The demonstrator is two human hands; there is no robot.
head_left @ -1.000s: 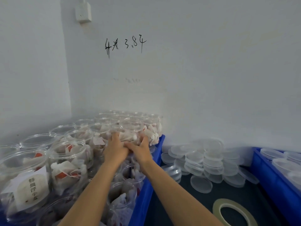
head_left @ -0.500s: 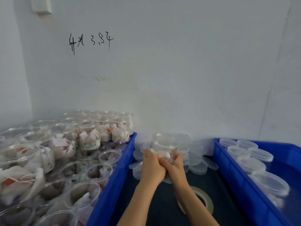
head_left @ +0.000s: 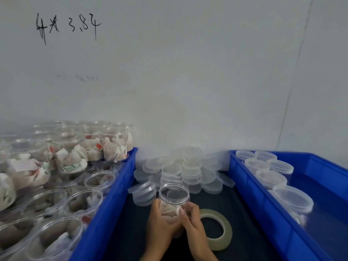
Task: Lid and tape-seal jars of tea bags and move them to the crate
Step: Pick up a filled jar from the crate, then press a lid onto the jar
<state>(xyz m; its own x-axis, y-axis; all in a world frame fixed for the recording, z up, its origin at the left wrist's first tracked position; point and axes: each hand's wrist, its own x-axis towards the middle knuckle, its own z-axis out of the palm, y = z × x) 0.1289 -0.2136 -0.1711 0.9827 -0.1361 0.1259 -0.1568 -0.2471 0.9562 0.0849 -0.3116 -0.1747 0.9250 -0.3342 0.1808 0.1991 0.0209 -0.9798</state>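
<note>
A clear open-topped jar (head_left: 174, 196) with tea bags inside stands upright over the dark mat, between two blue crates. My left hand (head_left: 160, 221) wraps its left side and my right hand (head_left: 190, 219) wraps its right side; both grip the lower body. A roll of pale tape (head_left: 218, 230) lies flat just right of my right hand. A heap of clear lids (head_left: 186, 172) sits behind the jar against the wall. The blue crate on the right (head_left: 263, 202) holds several lidded jars (head_left: 291, 198).
The blue crate on the left (head_left: 116, 185) is packed with open jars of tea bags (head_left: 73, 157), some stacked. A loose lid (head_left: 143, 191) lies left of the held jar. The white wall with handwriting stands close behind.
Both hands lifted one jar out of the left crate and carried it right and towards me, down to the mat beside the tape roll. The view swung right and down.
</note>
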